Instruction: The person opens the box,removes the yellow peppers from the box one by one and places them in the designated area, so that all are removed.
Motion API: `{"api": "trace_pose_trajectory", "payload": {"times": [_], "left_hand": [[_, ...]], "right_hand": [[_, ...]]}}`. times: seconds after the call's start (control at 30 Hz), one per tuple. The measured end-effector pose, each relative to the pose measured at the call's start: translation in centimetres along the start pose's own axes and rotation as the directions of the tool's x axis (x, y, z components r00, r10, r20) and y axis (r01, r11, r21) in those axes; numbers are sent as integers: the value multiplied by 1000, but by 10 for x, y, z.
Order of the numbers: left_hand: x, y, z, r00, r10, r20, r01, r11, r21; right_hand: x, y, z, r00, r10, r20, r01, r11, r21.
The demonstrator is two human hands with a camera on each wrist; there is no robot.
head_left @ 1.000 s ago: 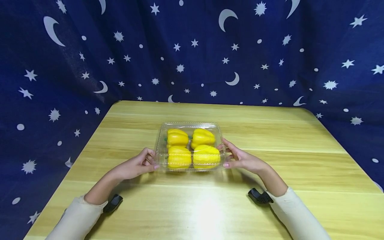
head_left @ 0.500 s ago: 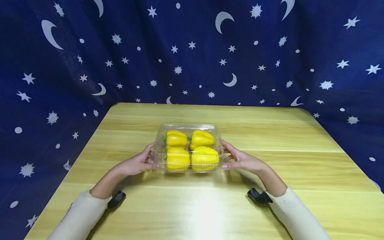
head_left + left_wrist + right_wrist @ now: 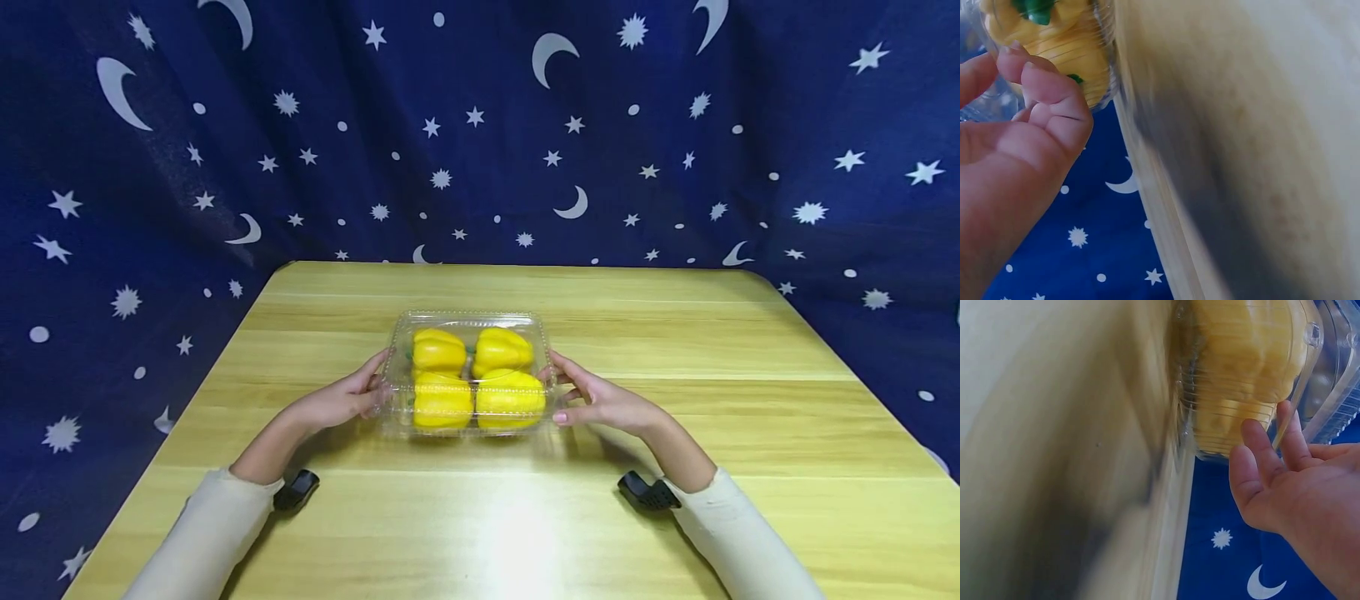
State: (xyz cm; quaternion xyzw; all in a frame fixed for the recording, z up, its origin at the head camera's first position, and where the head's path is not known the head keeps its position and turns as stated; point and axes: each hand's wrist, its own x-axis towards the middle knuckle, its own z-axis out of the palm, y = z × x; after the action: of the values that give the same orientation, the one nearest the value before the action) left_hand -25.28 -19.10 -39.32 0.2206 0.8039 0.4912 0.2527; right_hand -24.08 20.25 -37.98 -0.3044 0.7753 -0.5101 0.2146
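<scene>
A clear plastic clamshell container sits near the middle of the table with several yellow bell peppers in it, some showing green stems. At its left side my left hand grips the edge, fingers curved against the ribbed wall in the left wrist view. My right hand holds the opposite side, its fingertips on the container's rim and wall and its thumb near the front corner. In the right wrist view, the lid stands apart from the lower tray at that side. Parts of the fingers are hidden behind the plastic.
The wooden table reaches out on all sides of the container. A dark blue curtain with moons and stars hangs behind it. Black wrist cameras sit below both wrists.
My left hand has shifted forward and inward along the container's left edge, its fingers now farther round the side. My right hand keeps its place. The whole view has dipped slightly.
</scene>
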Motion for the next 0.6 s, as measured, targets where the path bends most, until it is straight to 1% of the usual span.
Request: {"api": "trace_pose_trajectory", "payload": {"times": [0.07,0.23,0.3,0.4,0.47,0.53,0.6], "left_hand": [[0,-1,0,1000,3,4,-2,1000,-16],[-1,0,-1,1000,0,0,0,999,-33],[-1,-1,0,1000,-4,6,5,999,-37],[0,-1,0,1000,-3,19,4,999,-47],[0,-1,0,1000,5,26,-4,999,-46],[0,-1,0,999,19,31,-18,999,-46],[1,-1,0,999,38,37,-37,998,-41]], "right_hand": [[0,0,0,1000,3,-5,-3,1000,-10],[-2,-2,-1,997,69,-34,-71,996,-52],[-4,-3,-3,995,77,-57,-81,993,-81],[-5,-5,-7,996,16,-83,-28,990,-140],[-5,-6,-10,996,-25,-86,11,986,-165],[-4,-7,-13,996,-43,-82,27,983,-183],[-4,-8,-16,996,-43,-76,28,982,-186]]}}
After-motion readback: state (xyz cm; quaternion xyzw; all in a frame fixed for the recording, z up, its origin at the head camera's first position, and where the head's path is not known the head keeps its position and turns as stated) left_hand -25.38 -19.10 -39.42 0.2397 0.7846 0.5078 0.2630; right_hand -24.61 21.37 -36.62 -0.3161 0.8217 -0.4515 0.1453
